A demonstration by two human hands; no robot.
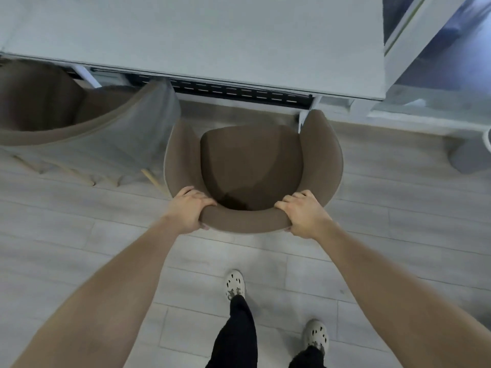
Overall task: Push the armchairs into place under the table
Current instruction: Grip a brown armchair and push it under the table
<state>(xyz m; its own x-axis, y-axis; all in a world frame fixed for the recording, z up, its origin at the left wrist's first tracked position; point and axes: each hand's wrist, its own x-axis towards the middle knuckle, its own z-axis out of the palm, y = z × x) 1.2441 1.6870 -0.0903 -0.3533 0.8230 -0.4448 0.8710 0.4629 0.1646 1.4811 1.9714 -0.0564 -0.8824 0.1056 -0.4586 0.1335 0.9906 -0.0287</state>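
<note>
A brown armchair (252,166) with a curved back stands on the floor in front of the white table (202,35). Its seat is fully outside the table edge; the armrest tips reach close to that edge. My left hand (190,209) grips the left end of the backrest top, and my right hand (301,212) grips the right end. A second brown armchair (87,126) stands to the left, its front partly beneath the tabletop.
A white table leg (305,115) stands by the right armrest of the held chair. A dark slotted rail (239,90) runs under the table edge. A grey bin (470,155) sits at the right. My feet in pale shoes stand on light wood-plank floor.
</note>
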